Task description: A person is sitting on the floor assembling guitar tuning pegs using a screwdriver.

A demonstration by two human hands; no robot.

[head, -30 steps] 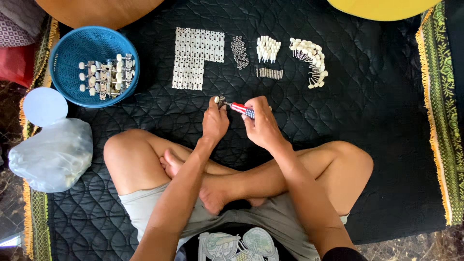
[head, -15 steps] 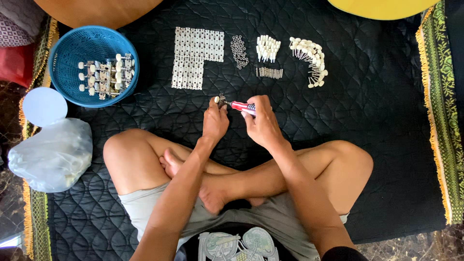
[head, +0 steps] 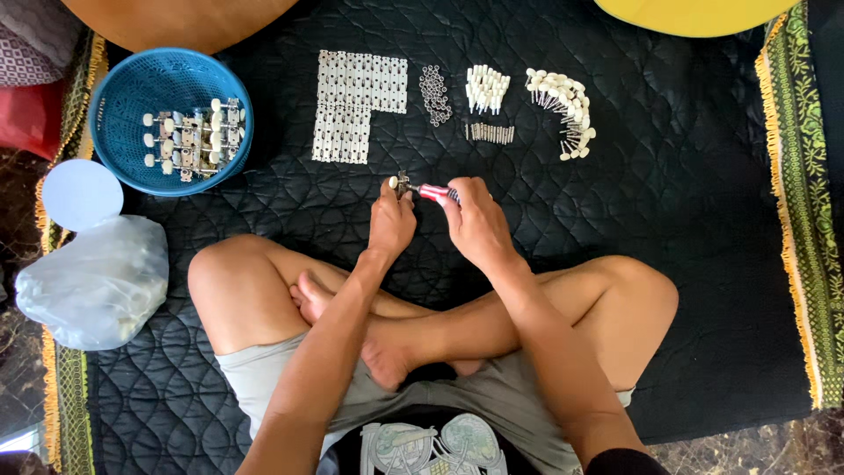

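The person wears light grey shorts that end above the knees, leaving the legs and feet bare. At six o'clock a black shirt shows, printed with a pale green and white rounded graphic. Both forearms are uncovered; a dark sleeve edge appears at five o'clock. The left hand and the right hand carry no rings or gloves.

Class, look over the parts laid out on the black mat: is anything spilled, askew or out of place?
Nothing stands out. The metal plates, small rings, white pegs, pins and knobbed shafts lie in separate groups. Assembled pieces sit inside the blue basket. The left hand and right hand hold a small part and a red-handled tool.
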